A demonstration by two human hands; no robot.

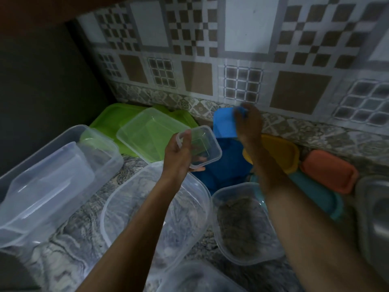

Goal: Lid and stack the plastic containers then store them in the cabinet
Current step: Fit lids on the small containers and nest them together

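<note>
Small clear container (200,147) in left-hand fingers (182,137)

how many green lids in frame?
2: both lie flat at the back left by the wall, one green lid left, another right, partly under a clear container. More may be hidden.

Left hand (179,157) holds small clear container (200,146); right hand (249,123) grips blue lid (224,123).

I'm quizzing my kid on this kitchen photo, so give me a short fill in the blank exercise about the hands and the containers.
1. The left hand holds a small ____ container.
2. The right hand grips a lid coloured ____.
3. The orange lid lies to the ____ of the yellow lid.
4. Behind the counter stands a patterned ____ wall.

Missing words: clear; blue; right; tiled
</note>
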